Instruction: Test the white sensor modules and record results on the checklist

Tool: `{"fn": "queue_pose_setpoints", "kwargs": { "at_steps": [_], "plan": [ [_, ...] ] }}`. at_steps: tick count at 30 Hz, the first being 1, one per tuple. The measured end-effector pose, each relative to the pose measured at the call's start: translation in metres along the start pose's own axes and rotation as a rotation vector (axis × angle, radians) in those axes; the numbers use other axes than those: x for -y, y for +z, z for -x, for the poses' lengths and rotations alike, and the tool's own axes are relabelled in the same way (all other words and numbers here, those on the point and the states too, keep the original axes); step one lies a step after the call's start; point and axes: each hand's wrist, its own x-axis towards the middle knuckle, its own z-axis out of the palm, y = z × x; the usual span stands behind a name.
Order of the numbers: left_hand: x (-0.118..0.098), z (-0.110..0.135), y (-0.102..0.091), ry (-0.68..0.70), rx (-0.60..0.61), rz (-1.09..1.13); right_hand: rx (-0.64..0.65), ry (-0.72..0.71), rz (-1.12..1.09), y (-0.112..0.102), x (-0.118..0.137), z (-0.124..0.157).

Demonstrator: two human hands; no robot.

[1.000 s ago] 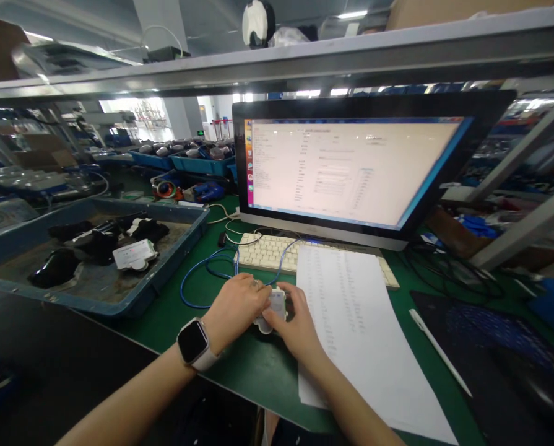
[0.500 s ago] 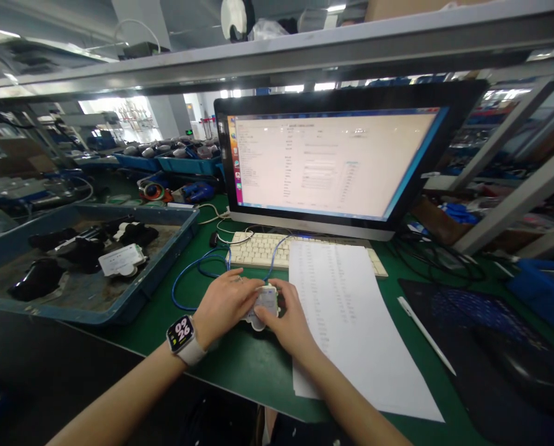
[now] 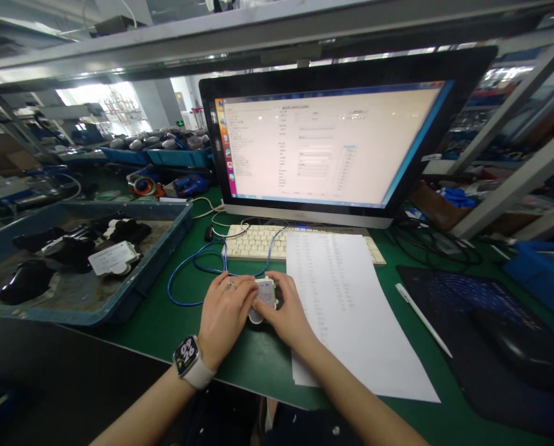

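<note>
On the green bench mat before the cream keyboard: small white rigid plastic module, likely light and smooth, clasped by its sides, the surest hold, between left hand and right hand.

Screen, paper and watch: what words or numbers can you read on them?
Nothing reads clearly.
Screen: lines of text, too blurred.
Paper: printed rows, too small.
Watch: bright marks, too blurred.
White card in the tray: too small.
White box, held: nothing readable.
</note>
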Motion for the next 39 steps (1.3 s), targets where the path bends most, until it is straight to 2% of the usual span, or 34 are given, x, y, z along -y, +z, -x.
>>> {"fn": "queue_pose_setpoints", "kwargs": {
  "at_steps": [5, 16, 25, 30, 39],
  "plan": [
    [-0.003, 0.002, 0.002, 0.011, -0.029, -0.03, -0.009, -0.012, 0.0, 0.001, 0.001, 0.0],
    [0.001, 0.003, 0.003, -0.001, -0.012, 0.011, 0.013, -0.007, -0.007, 0.0, 0.0, -0.001],
    [0.007, 0.006, 0.009, 0.098, -0.044, -0.066, 0.009, -0.016, -0.005, 0.001, 0.0, 0.0],
    [0.008, 0.005, 0.008, 0.128, -0.089, -0.03, 0.015, -0.014, -0.007, 0.001, 0.0, 0.0],
    [0.003, 0.007, 0.009, 0.081, -0.132, -0.011, 0.004, -0.022, -0.008, 0.001, -0.001, 0.0]
  ]
}}
